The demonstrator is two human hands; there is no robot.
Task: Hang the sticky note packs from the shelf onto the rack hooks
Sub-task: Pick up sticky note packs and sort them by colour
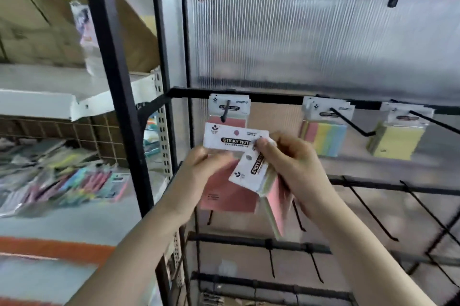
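Note:
My left hand (pixel 199 171) holds a pink sticky note pack (pixel 229 191) with a white "STICKY NOTE" header, upright in front of the black rack. My right hand (pixel 291 163) grips a stack of several packs (pixel 263 181), tilted, its thumb touching the header of the left pack. Just behind and above, a pink pack (pixel 229 109) hangs on the left hook (pixel 225 112) of the rack's upper bar. A multicolour pack (pixel 323 131) and a yellow pack (pixel 398 136) hang on the hooks to the right.
Bare black hooks (pixel 373 213) stick out from the lower bars of the rack. A black frame post (pixel 117 81) stands to the left. Beyond it, a white shelf (pixel 74 211) carries loose coloured stationery packs (pixel 69 181). Cardboard boxes (pixel 37 19) sit higher up on the left.

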